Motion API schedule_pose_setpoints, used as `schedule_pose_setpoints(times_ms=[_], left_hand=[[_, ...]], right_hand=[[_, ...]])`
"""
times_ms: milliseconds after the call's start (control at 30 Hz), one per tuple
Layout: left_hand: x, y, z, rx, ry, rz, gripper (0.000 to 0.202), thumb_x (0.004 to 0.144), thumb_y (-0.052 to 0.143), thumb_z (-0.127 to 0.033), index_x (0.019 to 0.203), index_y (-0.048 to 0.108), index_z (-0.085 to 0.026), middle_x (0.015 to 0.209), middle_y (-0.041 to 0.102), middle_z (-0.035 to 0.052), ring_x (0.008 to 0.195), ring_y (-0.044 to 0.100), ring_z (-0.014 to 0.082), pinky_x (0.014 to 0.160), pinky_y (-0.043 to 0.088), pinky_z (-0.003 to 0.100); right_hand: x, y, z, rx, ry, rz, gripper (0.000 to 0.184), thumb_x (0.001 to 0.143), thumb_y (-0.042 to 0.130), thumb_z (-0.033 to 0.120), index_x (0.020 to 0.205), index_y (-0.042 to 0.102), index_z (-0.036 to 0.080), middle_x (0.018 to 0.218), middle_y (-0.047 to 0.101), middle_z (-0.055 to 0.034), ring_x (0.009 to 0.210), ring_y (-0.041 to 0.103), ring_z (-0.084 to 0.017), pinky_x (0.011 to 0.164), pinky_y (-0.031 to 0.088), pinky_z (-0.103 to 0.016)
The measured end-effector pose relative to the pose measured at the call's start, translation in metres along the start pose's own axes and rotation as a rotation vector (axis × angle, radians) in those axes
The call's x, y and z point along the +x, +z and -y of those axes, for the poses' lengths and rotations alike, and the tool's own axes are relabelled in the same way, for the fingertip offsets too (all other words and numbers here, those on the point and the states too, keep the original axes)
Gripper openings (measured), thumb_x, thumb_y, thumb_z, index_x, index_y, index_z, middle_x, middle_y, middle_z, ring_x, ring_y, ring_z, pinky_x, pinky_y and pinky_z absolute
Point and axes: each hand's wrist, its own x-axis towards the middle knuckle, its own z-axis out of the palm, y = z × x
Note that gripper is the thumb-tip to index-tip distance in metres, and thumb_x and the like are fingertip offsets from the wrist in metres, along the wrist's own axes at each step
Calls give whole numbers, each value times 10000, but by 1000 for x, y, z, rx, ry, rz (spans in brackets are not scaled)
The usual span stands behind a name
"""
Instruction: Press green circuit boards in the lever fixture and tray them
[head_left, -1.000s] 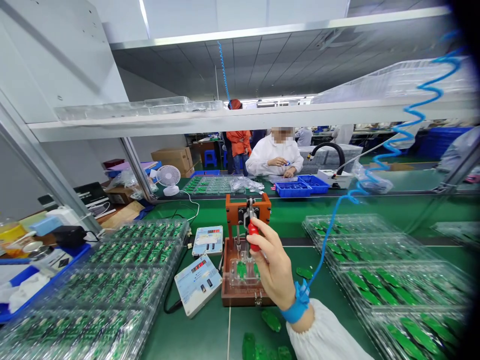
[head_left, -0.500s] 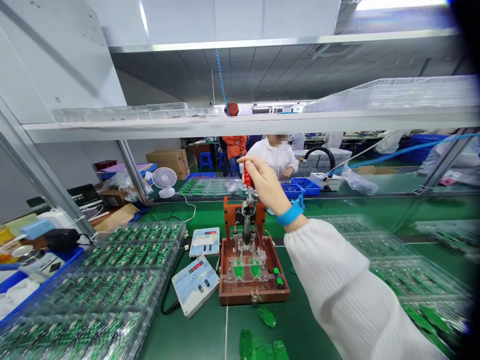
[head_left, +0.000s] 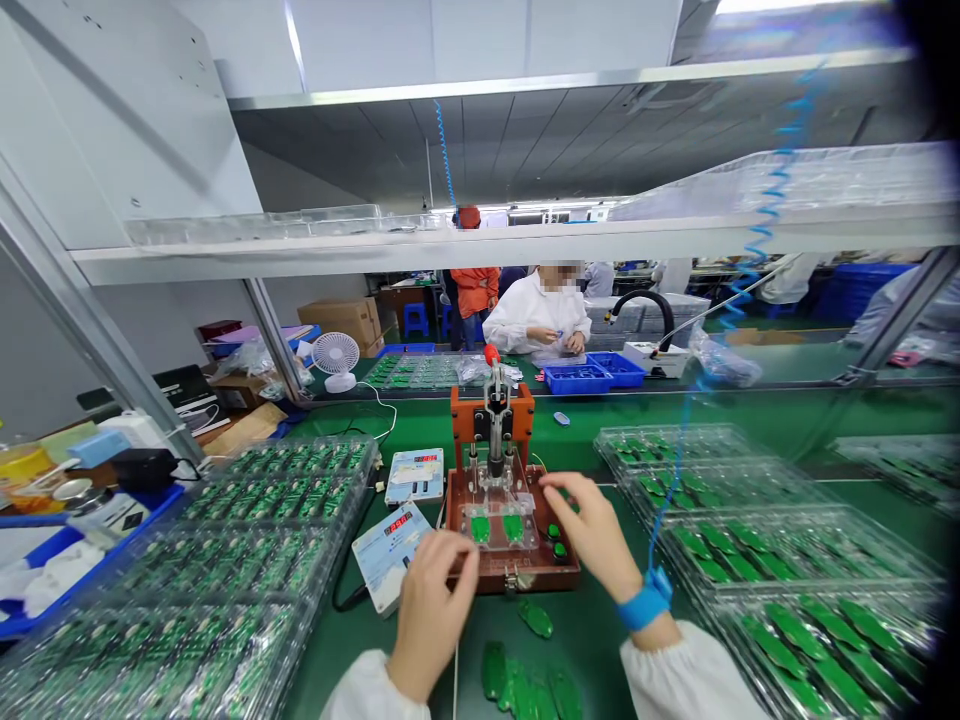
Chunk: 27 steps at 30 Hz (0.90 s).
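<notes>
left hand (head_left: 433, 598): half curled, seemingly empty, nearer
right hand (head_left: 594, 532): loosely spread, seemingly empty
green boards (head_left: 513, 527): in the press (head_left: 496, 432), lower centre of frame, between both hands, long axes up-down

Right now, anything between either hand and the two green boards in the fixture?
Nothing opaque visible between the left hand or right hand and the green boards. The clamp stands behind them. Clear plastic surrounds them; can't tell if it covers them too.
</notes>
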Motion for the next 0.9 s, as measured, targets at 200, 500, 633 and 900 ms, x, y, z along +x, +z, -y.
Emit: schedule_pose_setpoints(times_ms=[200,500,633,900], left_hand=[[33,0,28,215,21,70,332,1020,469,-326,1285,645,-230,1355,592,102,1317,503,296,1128,431,541],[41,16,35,136,52,41,303,952,504,-261,1221,635,-213,1359,576,116,1362,473,305,1149,405,549],[41,8,30,-20,-49,-11,254,910,569,-318,1130,651,-221,1250,636,113,1245,567,311,1088,452,560],[-23,10,13,-167,-112,-72,427,897,625,-603,1067,752,-233,1083,764,79,988,741,264,848,625,350]], right_hand=[[-34,29,5,-87,-40,127,230,990,522,298,1019,740,229,1147,700,-107,1120,626,-305,905,551,-488],[-12,28,15,-28,55,323,192,884,593,126,1030,696,195,1243,675,-108,1222,571,-324,1032,466,-516],[-2,25,14,99,135,336,216,811,676,126,1014,666,198,1109,708,-64,1100,637,-258,990,510,-422],[-70,-7,44,443,407,255,182,880,655,279,1011,757,206,983,763,-44,847,706,-178,756,550,-260]])
